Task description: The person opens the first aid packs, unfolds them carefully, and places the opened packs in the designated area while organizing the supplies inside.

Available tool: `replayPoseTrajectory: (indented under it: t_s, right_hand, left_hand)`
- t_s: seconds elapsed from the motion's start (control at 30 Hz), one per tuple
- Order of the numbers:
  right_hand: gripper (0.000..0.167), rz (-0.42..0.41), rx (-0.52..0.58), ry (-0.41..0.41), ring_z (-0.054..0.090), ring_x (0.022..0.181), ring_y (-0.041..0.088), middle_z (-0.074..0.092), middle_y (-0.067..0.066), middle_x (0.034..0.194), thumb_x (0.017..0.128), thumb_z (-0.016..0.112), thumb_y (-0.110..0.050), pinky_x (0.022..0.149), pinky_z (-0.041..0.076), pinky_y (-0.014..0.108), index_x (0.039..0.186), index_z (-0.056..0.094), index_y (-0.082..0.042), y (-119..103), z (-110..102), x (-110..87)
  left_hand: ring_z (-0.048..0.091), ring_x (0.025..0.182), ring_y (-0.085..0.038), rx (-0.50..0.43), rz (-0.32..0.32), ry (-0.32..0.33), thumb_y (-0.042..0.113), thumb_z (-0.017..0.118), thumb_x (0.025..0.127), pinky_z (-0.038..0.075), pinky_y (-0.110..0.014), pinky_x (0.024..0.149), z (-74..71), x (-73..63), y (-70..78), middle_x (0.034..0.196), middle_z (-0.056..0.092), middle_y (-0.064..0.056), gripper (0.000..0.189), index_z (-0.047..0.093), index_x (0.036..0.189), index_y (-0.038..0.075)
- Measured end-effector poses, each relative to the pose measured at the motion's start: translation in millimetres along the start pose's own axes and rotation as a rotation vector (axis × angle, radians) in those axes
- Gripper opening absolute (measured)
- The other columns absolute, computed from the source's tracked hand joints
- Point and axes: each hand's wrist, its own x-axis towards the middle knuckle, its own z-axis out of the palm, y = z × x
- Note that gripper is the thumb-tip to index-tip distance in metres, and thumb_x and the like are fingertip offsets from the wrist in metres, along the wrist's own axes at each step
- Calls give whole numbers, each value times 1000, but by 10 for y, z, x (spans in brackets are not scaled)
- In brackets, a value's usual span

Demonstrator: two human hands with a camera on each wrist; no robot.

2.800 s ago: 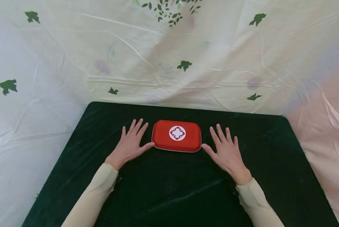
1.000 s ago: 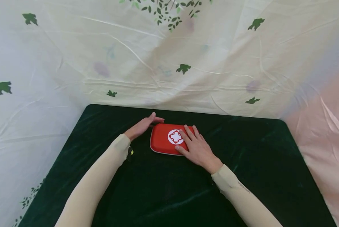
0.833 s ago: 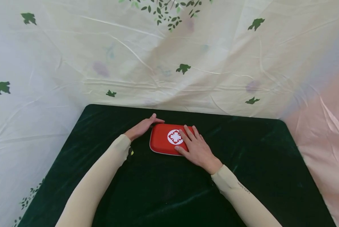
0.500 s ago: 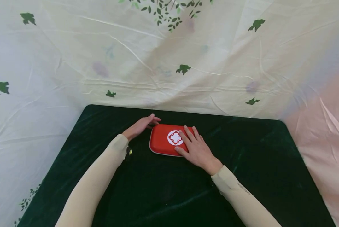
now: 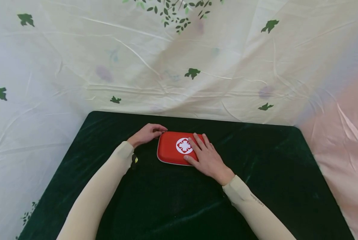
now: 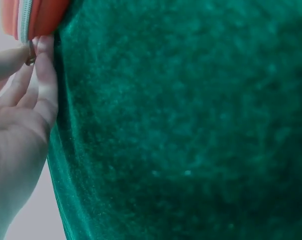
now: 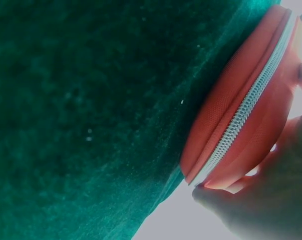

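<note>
A red first-aid case (image 5: 168, 148) with a white cross emblem lies flat on the dark green cloth. Its grey zipper (image 7: 243, 107) runs along the side and looks closed in the right wrist view. At the far left corner my left hand (image 5: 145, 134) pinches a small metal zipper pull (image 6: 30, 61) between thumb and fingers. My right hand (image 5: 210, 160) rests spread over the right part of the case, fingers straight across its top, covering that end and touching the emblem's edge.
The green velvet cloth (image 5: 173, 200) covers the table to its rounded far corners. Behind and on both sides hangs pale fabric (image 5: 143, 60) printed with green birds and leaves. A dark band with a yellow-green spot (image 5: 135, 159) shows at my left wrist.
From beside the case, my right hand has moved onto its top. My left hand has gone to the far left corner, and its spread fingers have closed on the zipper pull.
</note>
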Motion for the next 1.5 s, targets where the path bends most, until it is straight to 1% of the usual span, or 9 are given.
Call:
replayPoseTrajectory:
  t_s: [0.13, 0.2, 0.4, 0.5, 0.67, 0.83, 1.0, 1.2, 1.5]
  right_hand:
    - [85, -1, -2, -3, -4, 158, 37, 2, 4, 175, 100, 50, -66, 122, 19, 63, 167, 19, -24, -16, -10, -1]
    - [85, -2, -4, -5, -4, 158, 37, 2, 4, 175, 100, 50, -66, 122, 19, 63, 167, 19, -23, -18, -12, -1]
    - [86, 2, -12, -6, -2, 158, 38, 4, 5, 175, 99, 51, -65, 122, 21, 63, 167, 20, -22, -17, -19, -8]
    - [86, 1, -14, -6, -2, 158, 38, 5, 5, 175, 99, 51, -65, 122, 22, 63, 167, 20, -22, -22, -21, -13]
    - [85, 2, -24, -13, -3, 158, 37, 4, 5, 175, 100, 50, -65, 122, 22, 63, 167, 20, -22, -16, -16, -21]
    - [86, 1, -28, -10, -3, 158, 37, 5, 5, 175, 99, 51, -65, 122, 23, 62, 167, 19, -22, -23, -16, -21]
    - [87, 1, -32, -6, -3, 158, 37, 6, 5, 175, 99, 51, -65, 121, 24, 63, 167, 19, -22, -32, -31, -17]
    - [86, -1, -41, 4, -2, 158, 38, 6, 6, 174, 99, 52, -64, 121, 24, 62, 167, 20, -20, -36, -24, -17]
    - [86, 5, -35, -6, -2, 158, 38, 6, 5, 175, 99, 51, -65, 121, 24, 63, 167, 20, -21, -42, -41, -23]
  left_hand:
    - [63, 111, -27, 120, 6, 67, 10, 57, 106, 52, -46, 102, 9, -8, 6, 132, 67, -13, 31, 67, 134, 6]
    - [63, 111, -27, 198, 31, 102, 10, 60, 105, 52, -47, 102, 15, -10, 17, 128, 70, -12, 28, 70, 130, 6]
    - [65, 104, -25, 485, 121, 178, 10, 63, 103, 52, -47, 100, 40, -8, 30, 116, 73, -9, 22, 74, 121, 8]
    - [64, 104, -27, 565, 150, 210, 9, 65, 102, 50, -49, 100, 48, -24, 19, 114, 74, -9, 21, 76, 119, 8]
    - [64, 105, -28, 627, 162, 237, 10, 65, 101, 49, -51, 99, 74, -39, -3, 114, 75, -7, 20, 77, 118, 10]
    - [63, 108, -30, 678, 156, 255, 11, 65, 101, 47, -54, 98, 90, -74, 30, 114, 75, -7, 19, 77, 116, 11]
    - [62, 110, -30, 701, 141, 263, 12, 66, 101, 46, -53, 100, 88, -122, 70, 116, 74, -8, 19, 77, 117, 11]
    - [62, 112, -31, 737, 131, 265, 12, 66, 101, 46, -54, 101, 88, -183, 61, 116, 74, -8, 19, 76, 117, 10]
    - [61, 113, -32, 751, 120, 257, 12, 66, 100, 45, -55, 102, 92, -234, 59, 115, 73, -8, 19, 75, 118, 11]
